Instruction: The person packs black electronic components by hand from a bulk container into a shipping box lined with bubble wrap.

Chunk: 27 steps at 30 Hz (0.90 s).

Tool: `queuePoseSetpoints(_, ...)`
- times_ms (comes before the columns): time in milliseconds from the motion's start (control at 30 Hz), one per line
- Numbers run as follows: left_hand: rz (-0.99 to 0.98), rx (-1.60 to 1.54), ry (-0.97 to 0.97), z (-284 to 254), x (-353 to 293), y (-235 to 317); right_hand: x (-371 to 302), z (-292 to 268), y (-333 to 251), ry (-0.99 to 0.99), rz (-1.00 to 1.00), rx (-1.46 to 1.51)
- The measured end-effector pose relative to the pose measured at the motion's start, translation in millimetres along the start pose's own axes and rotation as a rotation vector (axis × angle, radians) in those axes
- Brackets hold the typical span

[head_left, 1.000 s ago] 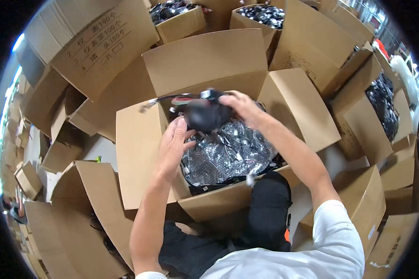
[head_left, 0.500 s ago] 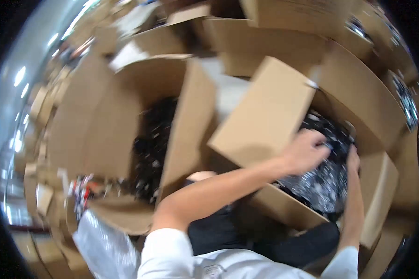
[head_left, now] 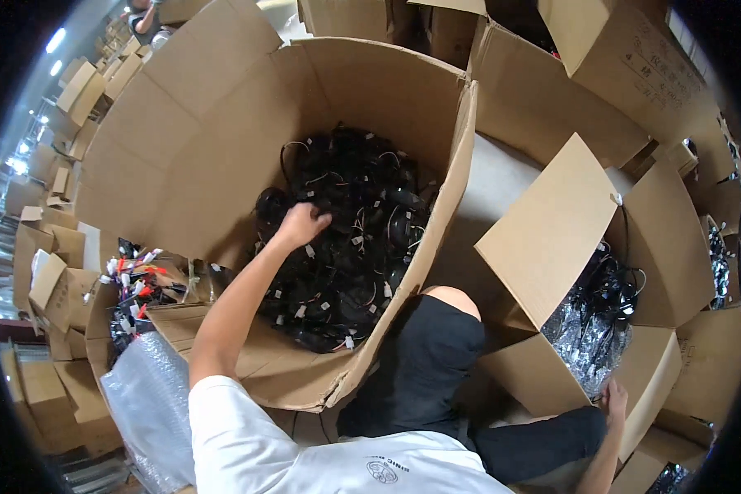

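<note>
Floor (head_left: 502, 177): pale grey, smooth, visible at 2 o'clock between cartons. Room: a storage area lined with stacked cartons (head_left: 74, 90) toward 10 o'clock, under bright ceiling lights (head_left: 55, 39); another person (head_left: 146, 25) is partly visible between 10 and 11 o'clock.

Central item: a large carton (head_left: 198, 140) of plain brown corrugated board, flaps spread, rim creased and scuffed at the 6 o'clock corner. Inside lies a loose heap of black parts (head_left: 346, 189) — some with rounded, smooth housings — with thin wires and small white connectors among them.

Left hand (head_left: 302, 224): on the 10 o'clock side of the heap, fingers curled downward, the gap narrow; whether a part is gripped cannot be told.

At 4 o'clock, a smaller carton (head_left: 556, 230) stands with its flaps open, containing black wired pieces (head_left: 613, 284) and crumpled, glossy clear plastic (head_left: 589, 354). Right hand (head_left: 614, 399): at its near rim, fingers bent; grip cannot be determined.

At 9 o'clock, a tangle of connectors (head_left: 140, 284) — white, red and orange on coloured leads. At 8 o'clock, a translucent plastic sheet (head_left: 152, 395), wrinkled and finely textured.
</note>
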State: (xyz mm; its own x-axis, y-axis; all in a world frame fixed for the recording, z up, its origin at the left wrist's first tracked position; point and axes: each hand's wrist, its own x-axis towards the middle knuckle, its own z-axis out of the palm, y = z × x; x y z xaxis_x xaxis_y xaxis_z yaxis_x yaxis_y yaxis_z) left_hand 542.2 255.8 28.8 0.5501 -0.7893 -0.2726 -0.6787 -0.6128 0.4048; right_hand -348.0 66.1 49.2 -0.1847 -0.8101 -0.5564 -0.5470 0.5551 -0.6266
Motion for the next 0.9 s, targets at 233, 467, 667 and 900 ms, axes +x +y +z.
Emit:
queuePoseSetpoints(233,-0.017,0.365,-0.269,109.2,-1.6,24.7,-48.1,4.9,-66.3,0.036,-0.233,-0.433)
queuePoseSetpoints(467,-0.102,-0.103,-0.286,114.4,25.9,-10.3,-63.7,34.6,-70.6,-0.055,-0.534,-0.472)
queuePoseSetpoints(667,-0.228,0.134,-0.172,114.3,-25.8,2.7,-69.4,38.6,-67.1,-0.146,-0.377,-0.195)
queuePoseSetpoints(900,-0.124,0.292,-0.12,68.4,-6.3,-7.8,-81.0,48.3,-70.9,-0.095,-0.409,-0.218)
